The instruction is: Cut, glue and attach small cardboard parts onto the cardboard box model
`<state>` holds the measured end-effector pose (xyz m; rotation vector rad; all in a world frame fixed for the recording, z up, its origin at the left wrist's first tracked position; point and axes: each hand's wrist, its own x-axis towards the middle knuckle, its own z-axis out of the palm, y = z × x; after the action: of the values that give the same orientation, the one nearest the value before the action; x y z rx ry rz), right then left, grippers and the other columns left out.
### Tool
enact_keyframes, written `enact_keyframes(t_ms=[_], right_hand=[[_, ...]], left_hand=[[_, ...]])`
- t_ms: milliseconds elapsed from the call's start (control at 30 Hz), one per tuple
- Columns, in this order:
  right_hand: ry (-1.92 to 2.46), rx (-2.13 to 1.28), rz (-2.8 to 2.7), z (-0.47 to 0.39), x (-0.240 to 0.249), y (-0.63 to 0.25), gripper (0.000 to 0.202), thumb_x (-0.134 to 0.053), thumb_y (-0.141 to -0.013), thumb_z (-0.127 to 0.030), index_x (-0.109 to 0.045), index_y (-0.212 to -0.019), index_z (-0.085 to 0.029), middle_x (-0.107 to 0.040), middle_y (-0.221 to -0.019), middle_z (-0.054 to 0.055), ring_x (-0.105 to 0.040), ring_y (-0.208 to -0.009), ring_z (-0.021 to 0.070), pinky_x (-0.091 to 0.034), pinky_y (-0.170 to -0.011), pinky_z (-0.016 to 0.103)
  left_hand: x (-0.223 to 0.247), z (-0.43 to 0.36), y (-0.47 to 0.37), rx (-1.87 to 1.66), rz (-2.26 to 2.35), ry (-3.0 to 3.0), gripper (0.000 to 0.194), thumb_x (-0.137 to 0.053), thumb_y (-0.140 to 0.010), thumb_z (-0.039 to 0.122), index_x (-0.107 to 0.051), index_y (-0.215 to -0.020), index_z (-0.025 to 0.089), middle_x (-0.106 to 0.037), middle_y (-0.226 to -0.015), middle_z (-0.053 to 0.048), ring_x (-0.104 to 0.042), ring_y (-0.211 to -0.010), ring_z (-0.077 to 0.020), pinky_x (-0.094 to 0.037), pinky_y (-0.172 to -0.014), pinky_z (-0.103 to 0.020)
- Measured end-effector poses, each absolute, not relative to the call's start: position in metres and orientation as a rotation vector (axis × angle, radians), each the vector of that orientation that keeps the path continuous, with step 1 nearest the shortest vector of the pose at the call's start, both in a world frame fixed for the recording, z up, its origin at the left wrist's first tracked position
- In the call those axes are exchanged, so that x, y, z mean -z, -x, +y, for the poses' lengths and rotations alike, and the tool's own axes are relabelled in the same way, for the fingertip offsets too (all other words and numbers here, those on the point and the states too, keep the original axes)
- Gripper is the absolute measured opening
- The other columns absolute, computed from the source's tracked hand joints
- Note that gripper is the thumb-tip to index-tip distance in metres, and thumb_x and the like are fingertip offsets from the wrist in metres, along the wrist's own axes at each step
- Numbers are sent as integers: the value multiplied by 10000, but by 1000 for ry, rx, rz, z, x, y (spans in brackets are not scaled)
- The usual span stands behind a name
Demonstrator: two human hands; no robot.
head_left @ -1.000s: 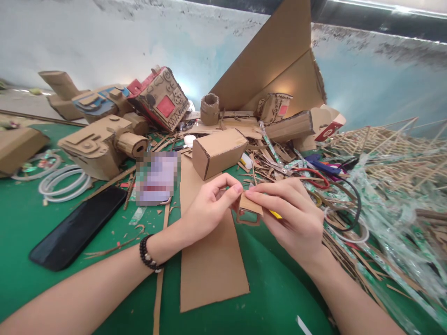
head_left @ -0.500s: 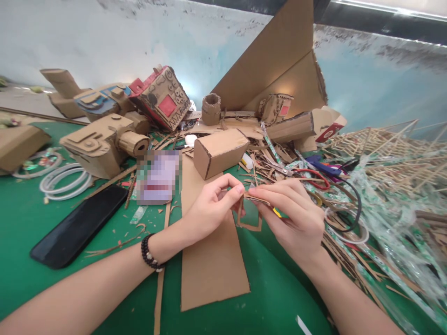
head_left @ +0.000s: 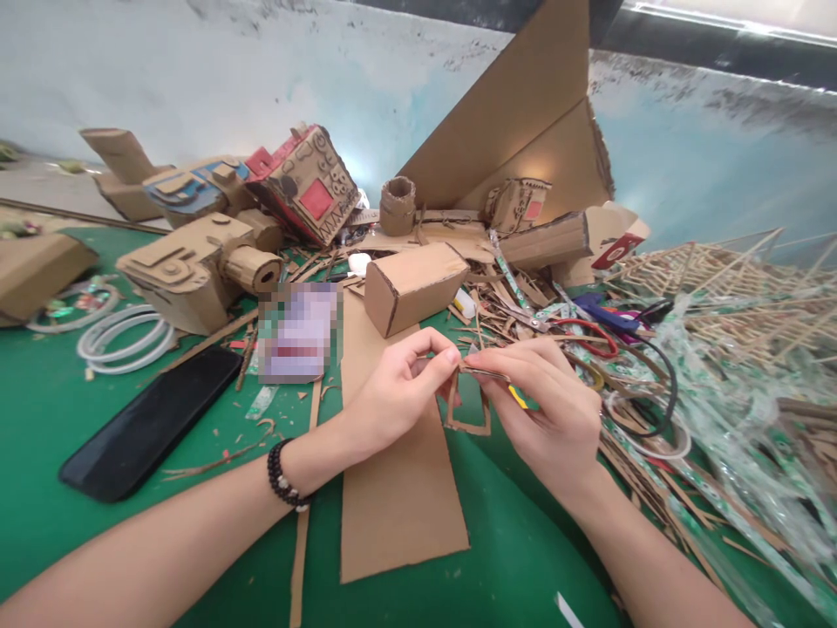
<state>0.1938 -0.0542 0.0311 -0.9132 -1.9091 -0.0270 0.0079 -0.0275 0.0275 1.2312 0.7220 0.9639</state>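
Between my hands hangs a small rectangular cardboard frame (head_left: 469, 428), made of narrow strips. My left hand (head_left: 409, 384) pinches its upper left corner between thumb and fingers. From the other side my right hand (head_left: 542, 397) is closed on the frame's top edge, where a short strip end sticks out under the fingers. Below and left of the hands lies a long flat cardboard sheet (head_left: 402, 515), partly covered by my left hand. Just beyond them a closed cardboard box (head_left: 418, 283) rests on its side.
A black phone (head_left: 153, 423) and a cardboard camera model (head_left: 189, 266) lie on the left. Scissors with red handles (head_left: 588, 336), tape rolls and cardboard scraps crowd the right, beside crumpled plastic (head_left: 725, 392) and thin sticks (head_left: 706, 279). A large cardboard panel (head_left: 510, 113) leans at the back.
Both hands keep their hold on the cardboard frame in nearly the same place. The right hand has shifted very slightly; the whole view has drifted a little.
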Motion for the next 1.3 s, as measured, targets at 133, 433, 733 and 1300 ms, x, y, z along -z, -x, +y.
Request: enact_keyframes(t_ms=[133,433,733,1300], right_hand=[[913,13,-1905,-55,-31,-193,308,-664,-944,-57,-756,-1136,-279,-813,-935,33,-701,-827,214,-599,-719,362],[917,-17,-1884,-56,-29,-192,316,-648,-942,-48,-744,-1131,-282,-804,-931,29,-714,-835,210,-606,-733,361],[949,-106,-1678,-59,-28,-201,246,-707,-934,-84,-764,-1102,-254,-787,-949,42,-729,-823,198,-598,-709,338],[1324,-383,-1772,-42,-27,-211,334,-566,-1048,-393,-726,-1290,-226,-797,-1159,71,-725,-1053,223,-564,-948,358]], left_hand=[[-28,-28,-8,-966,716,-1230,373,-708,-940,536,-602,-853,188,-637,-712,-3,-626,-667,-161,-531,-682,-296],[-28,-31,-9,-964,668,-1224,332,-680,-977,488,-589,-870,188,-640,-689,5,-630,-652,-151,-519,-670,-285],[-28,-26,-8,-1007,682,-1141,344,-709,-946,484,-561,-861,186,-565,-765,37,-625,-558,-115,-530,-583,-269],[-18,-14,-3,-1186,885,-1252,285,-635,-1000,439,-556,-874,196,-551,-622,53,-540,-478,-93,-434,-493,-211]])
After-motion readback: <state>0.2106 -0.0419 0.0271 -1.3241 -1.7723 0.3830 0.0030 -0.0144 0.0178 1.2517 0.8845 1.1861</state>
